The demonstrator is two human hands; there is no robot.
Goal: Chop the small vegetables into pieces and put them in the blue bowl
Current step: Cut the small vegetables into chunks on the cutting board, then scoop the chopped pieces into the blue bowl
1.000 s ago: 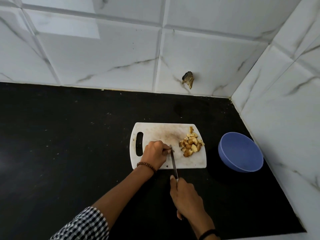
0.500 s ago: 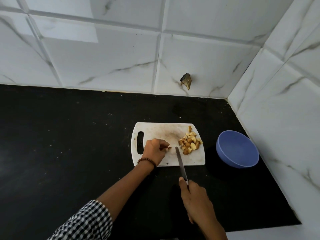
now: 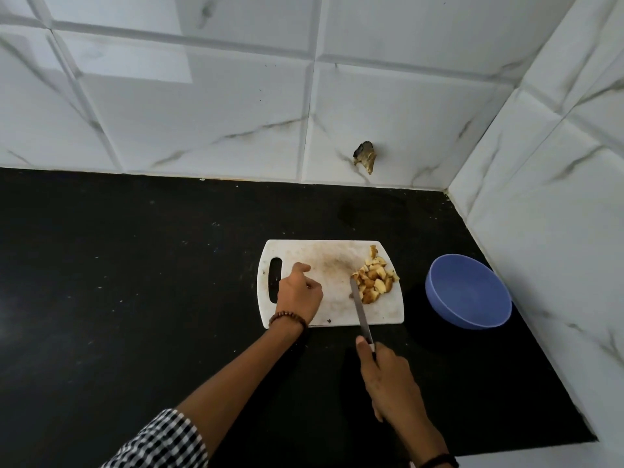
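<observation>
Vegetable pieces point(image 3: 374, 282) lie in 1 heap on the cutting board point(image 3: 331, 258), just beyond your right hand point(image 3: 388, 383), which grasps the knife point(image 3: 360, 309). The blade has swung away from your left hand point(image 3: 299, 292) and now touches the heap's left edge. Your left hand rests loosely curled on the board, gripping nothing I can see. Cutting looks finished; the transfer remains. Count: 1 heap, 1 knife, 1 board, 0 whole vegetables, and 1 empty blue bowl point(image 3: 469, 292) to the right of both hands.
</observation>
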